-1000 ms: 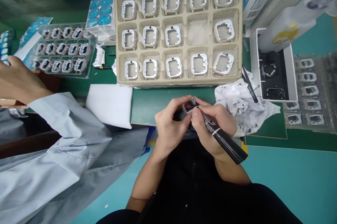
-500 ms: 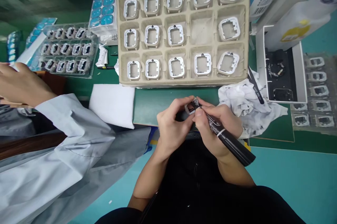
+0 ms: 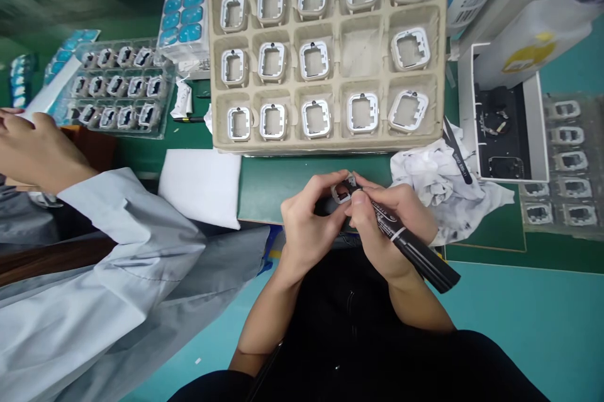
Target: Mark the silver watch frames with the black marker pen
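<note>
Between the thumb and fingers of my left hand (image 3: 309,219) is a small white square frame (image 3: 340,193), held at the table's front edge. My right hand (image 3: 387,226) grips a thick black marker pen (image 3: 413,248) like a pencil, its rear end slanting down to the right. The pen's tip end is at the frame's right side; my fingers partly hide the contact. Just beyond both hands lies a pulp tray (image 3: 330,149) whose compartments hold several similar white frames (image 3: 315,120). One compartment in its middle row has no frame.
Right of my hands lie a crumpled stained cloth (image 3: 425,182), black tweezers (image 3: 457,153) and a white box (image 3: 538,138). A white pad (image 3: 201,185) is to the left. A co-worker's sleeve (image 3: 136,232) reaches in at left. Clear trays (image 3: 117,84) hold more parts.
The marker pen has shifted very slightly at the frame with my right hand. My left hand keeps its hold, and the whole view has moved a little.
</note>
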### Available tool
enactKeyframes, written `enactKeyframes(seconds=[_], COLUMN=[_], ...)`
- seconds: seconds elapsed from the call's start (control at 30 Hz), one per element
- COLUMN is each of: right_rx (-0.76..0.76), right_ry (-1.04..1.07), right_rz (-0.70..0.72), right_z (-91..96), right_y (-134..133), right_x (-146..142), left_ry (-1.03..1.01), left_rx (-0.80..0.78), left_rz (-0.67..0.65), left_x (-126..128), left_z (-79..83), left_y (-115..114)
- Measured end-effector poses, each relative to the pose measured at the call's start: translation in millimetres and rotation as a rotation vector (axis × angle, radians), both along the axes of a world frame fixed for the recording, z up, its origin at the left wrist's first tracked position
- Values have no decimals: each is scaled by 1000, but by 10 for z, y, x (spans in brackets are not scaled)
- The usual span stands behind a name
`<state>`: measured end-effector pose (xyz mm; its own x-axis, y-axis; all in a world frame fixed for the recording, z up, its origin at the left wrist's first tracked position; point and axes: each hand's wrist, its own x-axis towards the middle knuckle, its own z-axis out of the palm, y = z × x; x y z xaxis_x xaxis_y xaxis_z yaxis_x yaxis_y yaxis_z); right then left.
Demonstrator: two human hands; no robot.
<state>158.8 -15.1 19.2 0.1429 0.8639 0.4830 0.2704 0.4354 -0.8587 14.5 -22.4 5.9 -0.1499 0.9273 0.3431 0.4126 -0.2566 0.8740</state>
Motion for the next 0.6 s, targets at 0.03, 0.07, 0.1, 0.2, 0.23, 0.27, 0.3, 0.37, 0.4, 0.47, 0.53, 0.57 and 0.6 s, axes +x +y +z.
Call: enactKeyframes(seconds=[0.03, 0.07, 0.1, 0.2, 0.23, 0.27, 0.3, 0.37, 0.4, 0.47, 0.53, 0.57, 0.6], right_rx=[4, 7, 10, 4, 3, 5, 14, 30, 35, 33, 18, 11, 0], right_ry=[1, -3, -10, -26, -24, -18, -10, 5, 11, 19, 28, 32, 36], right_rz=[-9, -13, -14, -8, -12, -19, -26, -33, -27, -8, -1, -2, -6], right_z=[-3, -4, -4, 2, 5, 8, 10, 13, 12, -2, -30, -48, -67], right_y=[-5, -9, -12, -10, -6, -1, 5, 19, 25, 29, 23, 16, 9], right_x=[-2, -3, -3, -6, -9, -13, -17, -21, -19, -4, 20, 32, 42], left_ry=[8, 12, 13, 19, 23, 27, 28, 22, 15, -9, -46, -67, -89], left_rx=[-6, -9, -8, -5, -4, -2, 1, 7, 8, -4, -40, -67, -98], left_rz=[0, 2, 4, 7, 3, -3, -11, -23, -26, -30, -48, -59, -68], left_x=[0, 0, 1, 2, 1, -2, -6, -15, -21, -33, -46, -52, -59], left_z=[1, 2, 3, 8, 9, 9, 9, 5, 4, 7, 21, 33, 45], left_y=[0, 1, 3, 11, 14, 16, 18, 20, 21, 24, 30, 36, 42])
